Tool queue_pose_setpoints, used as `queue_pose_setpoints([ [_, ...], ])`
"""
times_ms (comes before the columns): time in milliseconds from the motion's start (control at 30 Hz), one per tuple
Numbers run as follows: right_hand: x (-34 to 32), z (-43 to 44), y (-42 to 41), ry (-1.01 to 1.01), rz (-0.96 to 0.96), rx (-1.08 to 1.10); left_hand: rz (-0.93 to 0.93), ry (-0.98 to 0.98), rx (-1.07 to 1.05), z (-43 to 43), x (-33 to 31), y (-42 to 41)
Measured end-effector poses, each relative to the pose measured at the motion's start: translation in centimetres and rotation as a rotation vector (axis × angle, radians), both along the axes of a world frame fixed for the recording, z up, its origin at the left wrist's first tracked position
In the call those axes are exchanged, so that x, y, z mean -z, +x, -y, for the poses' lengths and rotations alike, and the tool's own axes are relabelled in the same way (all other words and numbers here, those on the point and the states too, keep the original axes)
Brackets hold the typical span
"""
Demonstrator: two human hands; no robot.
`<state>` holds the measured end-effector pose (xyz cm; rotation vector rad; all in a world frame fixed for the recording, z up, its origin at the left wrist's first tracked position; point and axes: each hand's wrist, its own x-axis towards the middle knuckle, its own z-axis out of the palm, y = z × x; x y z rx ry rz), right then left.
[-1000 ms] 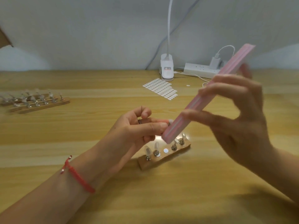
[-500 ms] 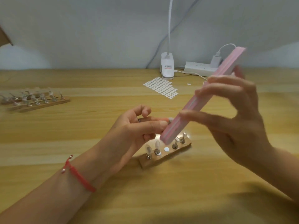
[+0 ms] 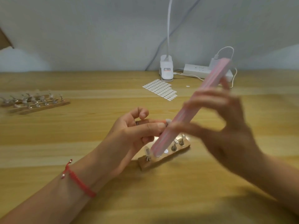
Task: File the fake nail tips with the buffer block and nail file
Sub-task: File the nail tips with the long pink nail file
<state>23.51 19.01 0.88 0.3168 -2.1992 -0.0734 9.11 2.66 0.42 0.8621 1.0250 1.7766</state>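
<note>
A: What's over the table [image 3: 80, 135]?
B: The right hand [image 3: 226, 130] grips a pink nail file [image 3: 191, 113], slanting up toward the far right.
A: And the left hand [image 3: 134, 131]?
B: It pinches a nail tip [image 3: 168, 121] against the file's left edge, mid-table.

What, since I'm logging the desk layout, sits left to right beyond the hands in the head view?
Wooden racks of nail tips → sheet of white stickers → white power strip.
</note>
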Motion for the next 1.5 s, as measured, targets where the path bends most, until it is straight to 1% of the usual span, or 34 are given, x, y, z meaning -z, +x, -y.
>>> queue_pose_setpoints([
  [67, -0.3, -0.2, 0.1, -0.070, -0.011, 0.038, -0.007, -0.009, -0.001, 0.1, -0.1, 0.0],
  [133, 1.3, 1.4, 0.0, 0.023, 0.065, -0.065, -0.020, -0.026, -0.010, 0.0, 0.0, 0.3],
  [167, 1.7, 2.0, -0.1, 0.090, 0.084, -0.105, -0.017, -0.026, -0.012, -0.1, 0.1, 0.3],
  [200, 1.5, 1.7, -0.1, 0.116, 0.081, -0.111, -0.013, -0.022, -0.013, -0.1, 0.1, 0.3],
  [233, 0.7, 0.6, -0.1, 0.079, 0.068, -0.066, -0.012, -0.019, -0.015, -0.1, 0.1, 0.2],
  [300, -0.8, -1.1, -0.1, -0.057, 0.000, 0.036, -0.013, -0.025, -0.022, 0.0, 0.1, -0.1],
  [333, -0.6, -1.0, -0.1, -0.086, -0.006, 0.037, -0.008, -0.028, -0.020, 0.0, 0.1, -0.1],
  [367, 0.3, -0.2, -0.1, -0.064, 0.022, -0.009, -0.002, -0.030, -0.017, 0.0, 0.2, 0.0],
  [433, 1.8, 1.7, -0.3, 0.059, 0.083, -0.126, -0.001, -0.024, -0.017, 0.0, 0.3, 0.1],
  [467, 1.8, 1.7, -0.4, 0.078, 0.083, -0.142, -0.001, -0.019, -0.018, 0.0, 0.3, 0.1],
  [567, -0.4, -0.9, -0.4, -0.060, 0.009, 0.004, -0.002, -0.015, -0.009, 0.0, 0.3, -0.2],
  [600, -0.3, -0.9, -0.3, -0.077, 0.013, 0.016, -0.003, -0.021, -0.009, 0.0, 0.3, -0.2],
  [667, 1.4, 0.8, -0.2, -0.010, 0.083, -0.088, 0.003, -0.026, -0.009, -0.1, 0.4, 0.1],
  [733, 1.9, 1.6, -0.2, 0.076, 0.098, -0.165, 0.008, -0.024, -0.011, -0.1, 0.4, 0.2],
  [833, -0.3, -0.8, -0.2, -0.064, 0.019, 0.003, 0.019, -0.027, -0.023, -0.1, 0.3, 0.0],
  [867, -0.2, -0.8, -0.3, -0.089, 0.019, 0.018, 0.022, -0.030, -0.026, -0.1, 0.3, 0.0],
  [900, 0.4, -0.1, -0.2, -0.066, 0.042, -0.023, 0.018, -0.034, -0.029, -0.2, 0.4, 0.0],
  [967, 2.0, 1.8, -0.2, 0.070, 0.094, -0.139, 0.016, -0.034, -0.028, -0.2, 0.6, 0.2],
  [1000, 2.1, 2.0, -0.2, 0.113, 0.088, -0.155, 0.016, -0.027, -0.024, -0.2, 0.5, 0.2],
  [1033, 1.5, 1.3, -0.3, 0.095, 0.069, -0.122, 0.009, -0.015, -0.017, -0.2, 0.5, 0.2],
  [1133, 0.1, -0.4, -0.4, -0.055, -0.014, -0.005, 0.020, -0.009, -0.004, -0.2, 0.4, 0.0],
  [1167, 0.8, 0.1, -0.4, -0.055, -0.001, -0.035, 0.032, -0.016, -0.012, -0.2, 0.5, 0.0],
  [1233, 2.3, 1.9, -0.3, 0.048, 0.057, -0.157, 0.026, -0.027, -0.021, -0.2, 0.7, 0.2],
  [1267, 2.3, 2.0, -0.3, 0.095, 0.060, -0.183, 0.013, -0.024, -0.019, -0.2, 0.7, 0.3],
  [1300, 1.7, 1.4, -0.3, 0.081, 0.049, -0.155, -0.001, -0.017, -0.017, -0.2, 0.6, 0.3],
  [1400, 0.1, -0.5, -0.4, -0.040, -0.015, -0.015, -0.009, -0.013, -0.022, -0.2, 0.3, 0.2],
  [1433, 0.6, -0.1, -0.3, -0.034, 0.000, -0.035, 0.001, -0.015, -0.027, -0.3, 0.4, 0.2],
  [1500, 1.9, 1.8, -0.2, 0.057, 0.064, -0.142, 0.009, -0.024, -0.044, -0.2, 0.5, 0.4],
])
